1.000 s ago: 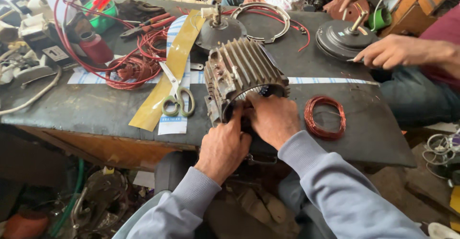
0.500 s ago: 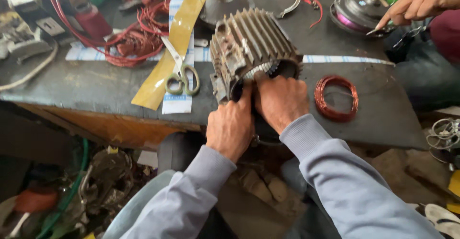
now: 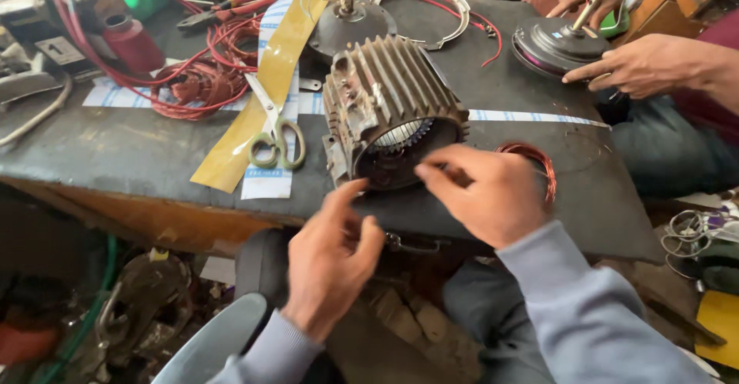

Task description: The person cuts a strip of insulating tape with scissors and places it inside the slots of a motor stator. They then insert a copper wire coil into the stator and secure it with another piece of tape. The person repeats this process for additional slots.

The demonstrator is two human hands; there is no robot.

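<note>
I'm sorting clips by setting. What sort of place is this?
Probably a small motor repair or rewinding workshop: a finned motor housing lies open on the dark workbench, beside a copper wire coil, tangled red wires and scissors.

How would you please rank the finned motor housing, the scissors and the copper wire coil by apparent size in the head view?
1. Finned motor housing, clearly largest.
2. Scissors.
3. Copper wire coil; partly hidden behind the right hand, so this place is unsure.

left hand open | right hand open | both near finned motor housing
</note>
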